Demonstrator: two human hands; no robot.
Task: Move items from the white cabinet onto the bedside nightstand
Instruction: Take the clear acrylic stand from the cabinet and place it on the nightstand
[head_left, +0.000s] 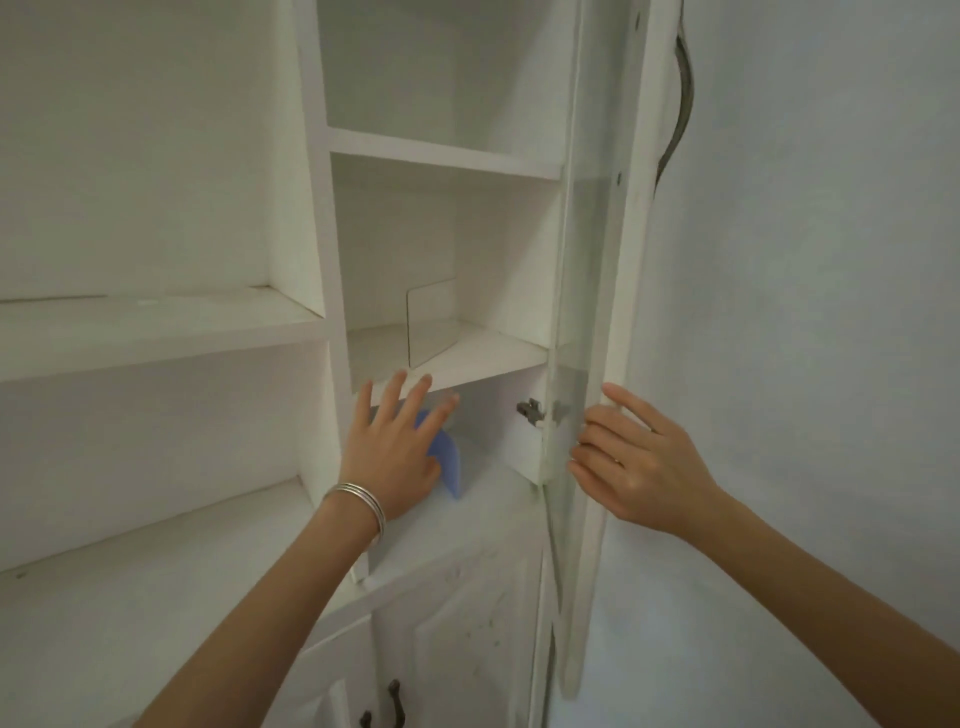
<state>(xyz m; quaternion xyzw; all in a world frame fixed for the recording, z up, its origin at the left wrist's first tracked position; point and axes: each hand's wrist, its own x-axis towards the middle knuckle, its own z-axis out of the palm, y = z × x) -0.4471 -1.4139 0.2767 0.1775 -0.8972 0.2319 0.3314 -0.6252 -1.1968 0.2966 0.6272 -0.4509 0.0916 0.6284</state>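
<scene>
Blue item (448, 465) sits just beyond the wide-spread fingers (388, 408) of the left hand (395, 460), contact unclear; the right hand (636, 467), farther off, grips the door (628, 234).

blue obj (450, 466) — mostly behind left hand (390, 457), shape unclear

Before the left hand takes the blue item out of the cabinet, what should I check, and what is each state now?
1. Door held open by right hand: ok.
2. Left hand at blue item: ok.
3. Grip on blue item: not ok, fingers spread.
4. Panel on shelf above, apart from the hand: ok.
5. Other items behind the hand: cannot tell.
6. Nightstand in view: not ok.
</scene>
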